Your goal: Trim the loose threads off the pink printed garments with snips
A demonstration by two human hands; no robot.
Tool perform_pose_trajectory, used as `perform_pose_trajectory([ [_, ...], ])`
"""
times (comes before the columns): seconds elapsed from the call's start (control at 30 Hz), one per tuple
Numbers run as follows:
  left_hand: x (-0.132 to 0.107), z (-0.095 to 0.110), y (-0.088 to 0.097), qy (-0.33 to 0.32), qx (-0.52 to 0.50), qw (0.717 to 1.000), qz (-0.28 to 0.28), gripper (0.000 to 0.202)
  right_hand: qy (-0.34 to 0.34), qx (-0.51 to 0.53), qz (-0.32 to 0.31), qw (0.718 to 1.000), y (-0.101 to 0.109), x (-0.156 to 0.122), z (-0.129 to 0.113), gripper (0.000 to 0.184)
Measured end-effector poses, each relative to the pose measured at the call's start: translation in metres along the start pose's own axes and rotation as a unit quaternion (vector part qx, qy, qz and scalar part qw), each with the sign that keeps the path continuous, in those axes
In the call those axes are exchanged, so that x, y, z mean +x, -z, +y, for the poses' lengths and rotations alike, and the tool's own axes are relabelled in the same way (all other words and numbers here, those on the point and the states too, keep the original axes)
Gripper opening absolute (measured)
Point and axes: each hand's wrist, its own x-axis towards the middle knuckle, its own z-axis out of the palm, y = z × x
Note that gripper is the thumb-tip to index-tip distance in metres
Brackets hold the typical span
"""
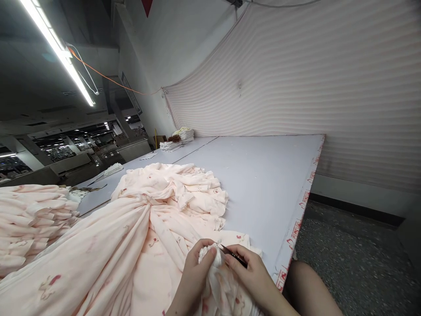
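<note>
My left hand (197, 267) is closed on the gathered edge of a pale pink printed cloth (215, 267), pinching it between thumb and fingers. In my right hand (251, 267) is a pair of small dark thread snips (235, 256), whose pointed tip lies right by the pinched edge. Both hands are close together over the near side of the table. The cloth hangs down below them. Beside my left hand spreads a large heap of the same pink cloth (108, 245), bunched in folds and with small red and brown motifs. The snips' handles are mostly hidden by my fingers.
The grey table (263, 175) has a red-printed edge strip (299, 215) on the right. A second pile of pink ruffled cloth (29, 224) lies at left. Stacks of folded cloth (182, 137) stand at the far end. A striped sheet (279, 87) hangs behind the table.
</note>
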Motion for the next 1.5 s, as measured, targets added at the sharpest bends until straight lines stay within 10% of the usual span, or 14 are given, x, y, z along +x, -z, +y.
perform_pose_trajectory([
  [0.33, 0.003, -0.002, -0.005, -0.060, 0.122, 0.990, 0.026, 0.021, -0.014, 0.044, 0.032, 0.998, -0.007, 0.007, 0.003, 0.030],
  [0.47, 0.006, 0.017, 0.034, -0.095, 0.156, 0.970, 0.163, 0.031, -0.042, 0.071, 0.110, 0.991, 0.017, 0.004, 0.023, 0.029],
  [0.63, 0.020, 0.042, 0.087, -0.132, -0.036, 0.932, 0.336, 0.038, -0.115, 0.058, 0.167, 0.978, 0.041, 0.002, 0.055, 0.024],
  [0.8, 0.041, 0.003, 0.023, -0.155, 0.226, 0.961, 0.041, 0.026, -0.158, 0.062, 0.150, 0.974, 0.028, 0.007, 0.060, 0.020],
  [0.97, 0.051, -0.029, -0.033, -0.174, 0.296, 0.939, -0.015, 0.007, -0.149, 0.041, 0.156, 0.976, 0.039, 0.003, 0.052, 0.024],
  [1.17, 0.051, -0.004, 0.011, -0.174, 0.278, 0.943, 0.055, 0.013, -0.109, -0.018, 0.201, 0.973, 0.041, 0.002, 0.051, 0.030],
  [1.4, 0.022, 0.017, 0.055, -0.119, -0.125, 0.981, 0.093, 0.020, -0.048, -0.068, 0.151, 0.985, 0.005, 0.008, 0.044, 0.011],
  [1.5, 0.008, 0.024, 0.065, -0.122, 0.042, 0.991, 0.044, 0.020, -0.030, -0.037, 0.119, 0.992, 0.001, 0.008, 0.035, 0.012],
])
